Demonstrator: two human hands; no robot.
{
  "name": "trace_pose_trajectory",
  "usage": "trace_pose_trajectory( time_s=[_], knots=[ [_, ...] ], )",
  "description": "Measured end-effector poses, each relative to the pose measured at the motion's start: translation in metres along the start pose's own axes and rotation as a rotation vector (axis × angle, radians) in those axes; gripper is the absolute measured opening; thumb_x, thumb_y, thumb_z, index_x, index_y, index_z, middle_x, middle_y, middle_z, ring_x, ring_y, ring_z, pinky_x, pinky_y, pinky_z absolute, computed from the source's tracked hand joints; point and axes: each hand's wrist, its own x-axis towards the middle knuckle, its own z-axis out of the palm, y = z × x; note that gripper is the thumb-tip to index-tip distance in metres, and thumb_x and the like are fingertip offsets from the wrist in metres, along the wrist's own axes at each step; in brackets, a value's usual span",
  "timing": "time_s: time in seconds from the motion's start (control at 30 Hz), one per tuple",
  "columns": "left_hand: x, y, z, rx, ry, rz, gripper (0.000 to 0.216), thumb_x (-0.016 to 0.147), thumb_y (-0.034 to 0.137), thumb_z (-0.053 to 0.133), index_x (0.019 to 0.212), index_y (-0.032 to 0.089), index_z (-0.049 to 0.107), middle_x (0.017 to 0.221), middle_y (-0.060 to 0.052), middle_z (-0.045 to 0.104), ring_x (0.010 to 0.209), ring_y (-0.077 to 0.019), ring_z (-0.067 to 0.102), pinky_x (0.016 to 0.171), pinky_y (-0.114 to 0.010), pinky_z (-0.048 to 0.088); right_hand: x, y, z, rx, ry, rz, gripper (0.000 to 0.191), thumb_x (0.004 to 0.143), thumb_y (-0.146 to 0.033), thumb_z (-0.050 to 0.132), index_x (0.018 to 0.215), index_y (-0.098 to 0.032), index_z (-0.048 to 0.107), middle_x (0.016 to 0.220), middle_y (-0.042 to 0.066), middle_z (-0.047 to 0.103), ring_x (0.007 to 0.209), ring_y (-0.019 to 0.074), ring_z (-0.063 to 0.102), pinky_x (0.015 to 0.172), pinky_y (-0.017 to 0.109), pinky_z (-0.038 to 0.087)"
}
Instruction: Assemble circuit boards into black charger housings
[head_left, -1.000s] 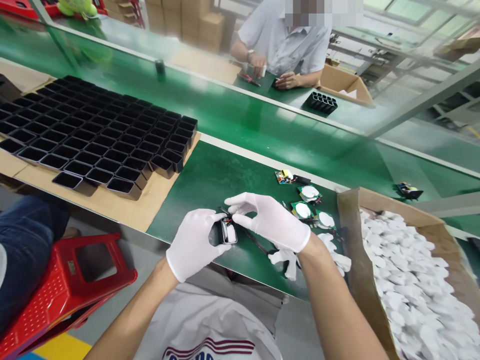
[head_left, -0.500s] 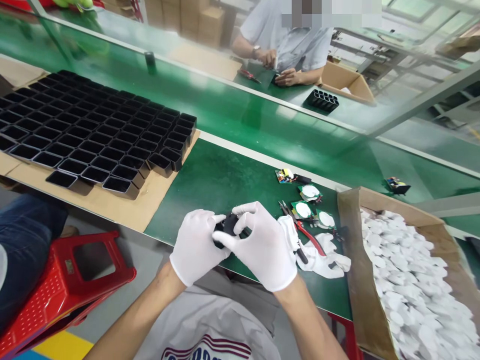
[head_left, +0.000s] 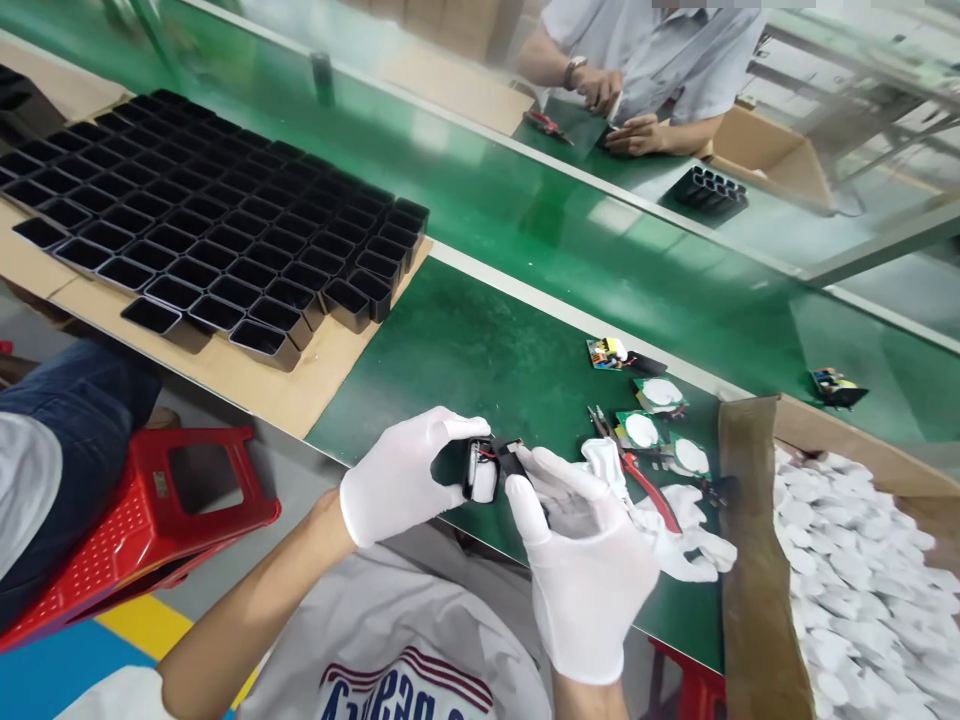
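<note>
At the near edge of the green work mat [head_left: 465, 350], my gloved left hand [head_left: 394, 480] is closed around a small black housing [head_left: 480, 470], its open side showing a white part and a thin red wire. My gloved right hand [head_left: 581, 560] meets it from the right, thumb and fingertips pinching a small black piece at the housing's right end; I cannot tell how firmly that piece is caught. The housing sits in the air just above the mat's near edge, between both hands.

To the right on the mat lie three green circuit boards [head_left: 660, 392], each topped with a white round pad, and farther off a fourth board [head_left: 609, 352] with coloured parts. One pair of red-handled cutters [head_left: 637, 478] rests beside a spare white glove [head_left: 679, 535]. A cardboard box [head_left: 757, 560] at the far right holds a heap of white pads, too many to count.

On the left, a cardboard sheet [head_left: 247, 385] carries rows of empty black housings [head_left: 217, 220], dozens in all. One red plastic stool [head_left: 150, 520] stands below. Across the green conveyor [head_left: 562, 235], another person's two hands [head_left: 615, 110] work behind a clear screen. The lettering on my shirt is cut off and unreadable; no other writing can be made out.
</note>
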Motion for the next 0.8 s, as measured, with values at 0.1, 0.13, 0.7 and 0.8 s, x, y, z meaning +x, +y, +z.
trace_pose_trajectory(
  time_s=[0.1,0.13,0.7,0.8],
  knots=[
    [0.001,0.001,-0.009,-0.026,-0.033,0.072,0.045,0.090,0.015,0.075,0.131,0.029,0.061,0.121,-0.002,0.077,0.107,-0.0184,0.076,0.093,-0.031,0.062,-0.011,0.001,0.002,-0.059,0.094,-0.083,0.027,0.088,-0.046,0.081,0.104,-0.025,0.084,0.097,0.007,0.086,0.082,0.0256,0.082,0.084,0.041,0.066],
    [0.002,0.001,-0.011,-0.026,-0.036,0.092,0.047,0.090,0.014,0.075,0.132,0.029,0.060,0.122,-0.002,0.077,0.109,-0.0181,0.076,0.095,-0.031,0.062,-0.013,0.002,0.003,-0.081,0.127,-0.117,0.027,0.089,-0.047,0.081,0.104,-0.024,0.084,0.097,0.007,0.086,0.086,0.0264,0.082,0.088,0.042,0.065],
    [0.004,0.009,-0.006,0.070,-0.064,0.065,0.051,0.088,0.014,0.076,0.134,0.028,0.062,0.117,-0.001,0.077,0.102,-0.0177,0.076,0.090,-0.030,0.061,-0.013,0.015,0.004,-0.112,0.221,-0.311,0.017,0.094,-0.038,0.082,0.103,-0.024,0.083,0.099,0.004,0.087,0.087,0.0242,0.084,0.081,0.035,0.065],
    [0.003,0.009,-0.003,0.222,-0.130,-0.043,0.042,0.084,0.021,0.078,0.125,0.027,0.070,0.107,-0.002,0.080,0.094,-0.0240,0.077,0.085,-0.038,0.062,-0.014,0.014,0.010,-0.212,0.283,-0.369,0.012,0.092,-0.033,0.085,0.101,-0.025,0.083,0.098,0.003,0.087,0.084,0.0265,0.085,0.082,0.040,0.067]
  ],
)
